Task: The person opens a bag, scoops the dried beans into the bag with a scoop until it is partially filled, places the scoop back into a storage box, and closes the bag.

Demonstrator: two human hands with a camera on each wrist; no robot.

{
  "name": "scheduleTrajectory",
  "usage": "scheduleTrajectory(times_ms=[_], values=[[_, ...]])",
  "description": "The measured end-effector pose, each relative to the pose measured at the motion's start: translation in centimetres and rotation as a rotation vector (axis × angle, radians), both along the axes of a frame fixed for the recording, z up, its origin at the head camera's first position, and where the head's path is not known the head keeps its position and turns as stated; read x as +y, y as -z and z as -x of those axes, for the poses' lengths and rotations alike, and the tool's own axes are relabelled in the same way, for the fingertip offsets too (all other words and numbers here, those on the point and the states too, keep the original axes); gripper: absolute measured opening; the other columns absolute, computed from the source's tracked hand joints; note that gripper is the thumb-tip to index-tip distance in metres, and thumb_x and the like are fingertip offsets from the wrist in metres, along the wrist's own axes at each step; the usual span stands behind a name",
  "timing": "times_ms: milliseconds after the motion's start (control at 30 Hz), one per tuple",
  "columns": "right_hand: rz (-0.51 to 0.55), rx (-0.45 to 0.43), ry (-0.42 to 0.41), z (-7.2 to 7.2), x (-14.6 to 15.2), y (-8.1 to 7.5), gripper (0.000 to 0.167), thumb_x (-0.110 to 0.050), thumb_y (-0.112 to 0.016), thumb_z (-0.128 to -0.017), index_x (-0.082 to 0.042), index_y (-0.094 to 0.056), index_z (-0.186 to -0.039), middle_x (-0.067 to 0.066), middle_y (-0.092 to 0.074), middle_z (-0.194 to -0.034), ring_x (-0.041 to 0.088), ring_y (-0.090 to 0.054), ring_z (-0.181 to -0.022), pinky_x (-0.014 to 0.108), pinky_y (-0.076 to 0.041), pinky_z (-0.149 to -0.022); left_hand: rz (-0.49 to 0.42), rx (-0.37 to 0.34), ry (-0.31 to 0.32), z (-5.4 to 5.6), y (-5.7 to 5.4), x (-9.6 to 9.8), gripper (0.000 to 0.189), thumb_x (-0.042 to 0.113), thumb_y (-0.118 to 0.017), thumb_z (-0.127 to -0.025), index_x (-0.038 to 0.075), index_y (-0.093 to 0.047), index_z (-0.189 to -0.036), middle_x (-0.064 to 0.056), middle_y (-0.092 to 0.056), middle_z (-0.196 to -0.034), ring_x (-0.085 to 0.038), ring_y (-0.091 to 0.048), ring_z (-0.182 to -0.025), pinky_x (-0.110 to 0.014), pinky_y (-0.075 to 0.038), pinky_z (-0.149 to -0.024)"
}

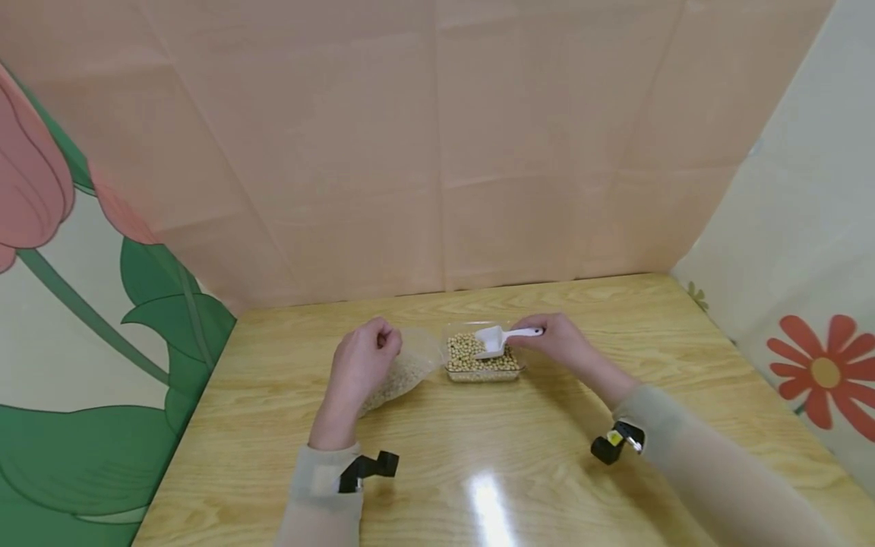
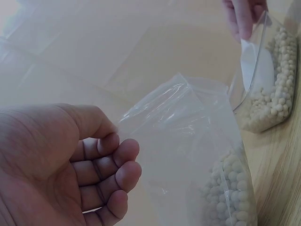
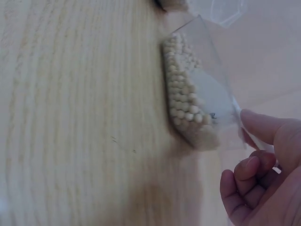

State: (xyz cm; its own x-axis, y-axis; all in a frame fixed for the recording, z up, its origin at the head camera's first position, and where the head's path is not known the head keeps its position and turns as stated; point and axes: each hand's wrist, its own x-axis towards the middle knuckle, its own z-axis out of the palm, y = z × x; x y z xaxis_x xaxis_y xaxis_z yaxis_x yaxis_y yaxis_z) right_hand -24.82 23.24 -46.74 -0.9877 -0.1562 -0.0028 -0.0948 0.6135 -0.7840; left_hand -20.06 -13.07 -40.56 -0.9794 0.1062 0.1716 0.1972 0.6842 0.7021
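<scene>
My left hand (image 1: 362,355) pinches the top edge of a clear plastic bag (image 2: 188,108) between thumb and index finger. Soybeans (image 2: 235,188) fill the lower part of that bag, which rests on the table. To its right stands a clear rectangular container (image 1: 484,375) partly filled with soybeans (image 1: 461,351). My right hand (image 1: 557,338) grips the handle of a small white scoop (image 1: 492,342) at the container's right side. The scoop's head sits inside the container, among the beans. In the right wrist view the container wall (image 3: 211,52) stands in front of the scoop head.
The wooden table (image 1: 437,456) runs back to a pink cloth-covered wall (image 1: 437,152). Painted walls with flowers flank it left and right. A black wrist mount (image 1: 369,467) sits on the left sleeve, another mount (image 1: 615,442) on the right.
</scene>
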Motion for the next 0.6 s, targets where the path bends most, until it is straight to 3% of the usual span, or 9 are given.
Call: scheduleTrajectory(times_ms=[200,433,600], values=[[0.082,-0.079,0.034,-0.2,-0.5,1.0,0.042,-0.038,-0.090,-0.095,-0.010,-0.083,-0.125,0.012,-0.080,-0.120,0.024,-0.070,-0.099,0.038,-0.056,-0.087,0.001,0.007,0.001,0.0,0.0,0.1,0.020,0.017,-0.061,-0.109,0.013,-0.066,-0.091,-0.002,-0.057,-0.074,-0.019,-0.048,-0.062,-0.038,-0.042,-0.065],[0.080,-0.081,0.027,-0.3,-1.7,1.5,0.041,-0.040,-0.090,-0.094,-0.013,-0.084,-0.125,0.012,-0.075,-0.137,0.034,-0.065,-0.133,0.055,-0.048,-0.115,-0.003,0.001,-0.002,-0.1,-0.1,0.1,0.019,0.017,-0.061,-0.109,0.013,-0.066,-0.091,-0.002,-0.057,-0.074,-0.019,-0.048,-0.062,-0.038,-0.042,-0.065],[0.132,-0.093,0.034,-0.2,-2.1,1.9,0.036,-0.036,-0.090,-0.094,-0.014,-0.085,-0.121,0.009,-0.078,-0.130,0.028,-0.069,-0.121,0.046,-0.052,-0.105,-0.006,-0.008,-0.006,-0.2,-0.2,0.2,0.019,0.018,-0.061,-0.109,0.013,-0.066,-0.092,-0.003,-0.057,-0.075,-0.020,-0.048,-0.062,-0.038,-0.042,-0.065]])
